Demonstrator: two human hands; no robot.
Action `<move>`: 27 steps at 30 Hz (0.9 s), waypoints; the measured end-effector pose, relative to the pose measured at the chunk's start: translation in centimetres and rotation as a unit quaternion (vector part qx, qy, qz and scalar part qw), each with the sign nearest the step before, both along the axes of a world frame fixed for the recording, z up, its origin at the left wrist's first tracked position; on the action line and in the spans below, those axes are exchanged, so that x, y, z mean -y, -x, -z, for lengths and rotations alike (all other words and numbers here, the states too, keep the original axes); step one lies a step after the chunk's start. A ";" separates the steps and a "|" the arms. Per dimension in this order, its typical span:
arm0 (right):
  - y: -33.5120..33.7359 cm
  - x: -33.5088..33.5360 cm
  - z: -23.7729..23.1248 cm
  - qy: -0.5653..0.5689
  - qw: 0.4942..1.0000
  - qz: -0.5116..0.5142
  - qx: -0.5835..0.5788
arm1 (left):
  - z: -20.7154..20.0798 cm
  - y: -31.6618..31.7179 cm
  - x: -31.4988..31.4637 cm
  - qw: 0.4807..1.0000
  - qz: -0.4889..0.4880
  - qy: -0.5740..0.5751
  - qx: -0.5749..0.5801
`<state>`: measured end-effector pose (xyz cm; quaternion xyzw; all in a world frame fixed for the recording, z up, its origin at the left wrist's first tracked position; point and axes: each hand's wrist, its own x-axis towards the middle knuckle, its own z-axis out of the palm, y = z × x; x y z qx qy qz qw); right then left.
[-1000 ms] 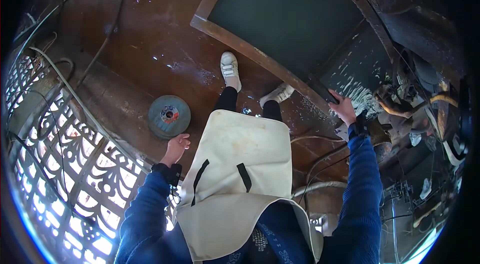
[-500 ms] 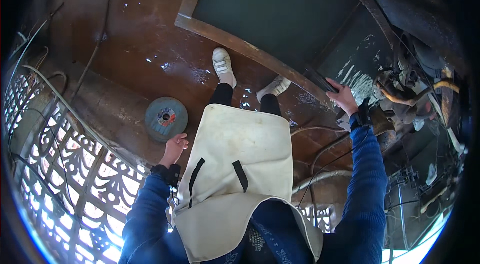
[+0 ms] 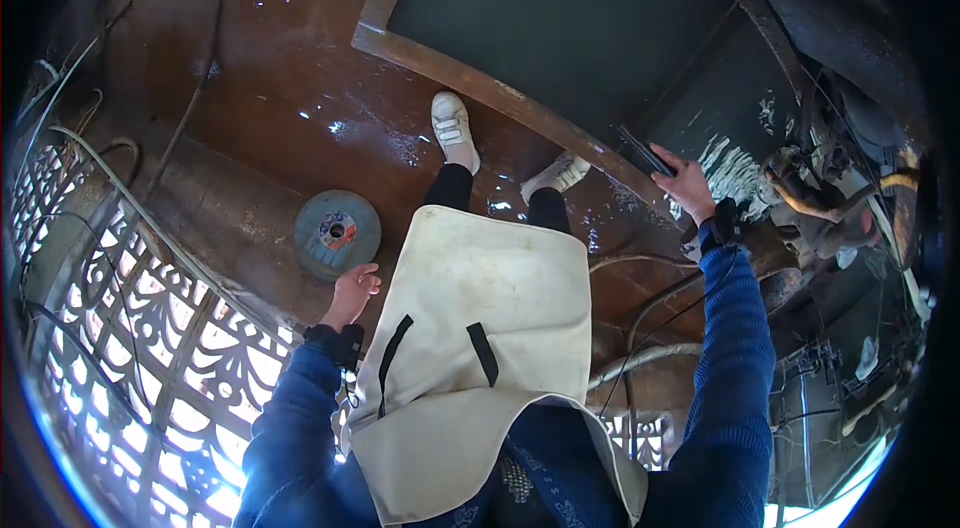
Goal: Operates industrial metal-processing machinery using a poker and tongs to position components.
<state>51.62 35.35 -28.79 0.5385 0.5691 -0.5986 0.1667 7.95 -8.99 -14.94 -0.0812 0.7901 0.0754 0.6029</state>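
My right hand [image 3: 688, 188] is closed around one end of a dark, narrow bar-like piece [image 3: 648, 152]; its exact kind is hard to make out. The free end points up and left, over the rusty rim [image 3: 560, 132] of a basin of dark water [image 3: 560, 18]. My left hand [image 3: 352, 294] hangs by my left thigh, fingers loosely bent and apart, with nothing seen in it. Just beyond that hand lies a round grinding disc [image 3: 309, 234] with a coloured label around its centre hole. A cream apron [image 3: 500, 278] covers my lap.
Wet brown flooring [image 3: 290, 78] surrounds my white shoes [image 3: 453, 126]. A patterned metal grille [image 3: 170, 368] and a pale hose [image 3: 150, 218] run along the left. At right, cluttered pipes and an orange-brown curved piece [image 3: 800, 203] crowd close to my right hand. Cables cross the floor.
My right hand and the dark bar have shifted slightly, the bar showing more clearly against the water. My left hand has barely moved. The whole view has shifted a little.
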 end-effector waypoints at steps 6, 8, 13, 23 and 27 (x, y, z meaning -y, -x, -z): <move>2.1 -1.7 -0.2 0.037 0.996 -0.054 0.068 | -0.1 -0.8 -1.6 1.000 0.006 -0.008 -0.005; 1.1 -1.5 1.0 -0.081 0.985 -0.145 0.040 | 0.1 -0.7 -1.9 1.000 0.014 -0.001 -0.001; 2.6 -2.3 2.1 -0.139 0.949 -0.262 0.111 | 0.9 -0.7 -0.2 0.999 0.033 0.001 -0.001; 6.0 0.0 2.8 -0.160 0.958 -0.224 0.076 | 0.4 -0.4 -2.5 0.998 0.055 0.011 -0.005; 8.7 0.6 3.8 -0.177 0.952 -0.234 0.084 | 0.3 0.4 -1.7 0.999 0.047 0.012 -0.012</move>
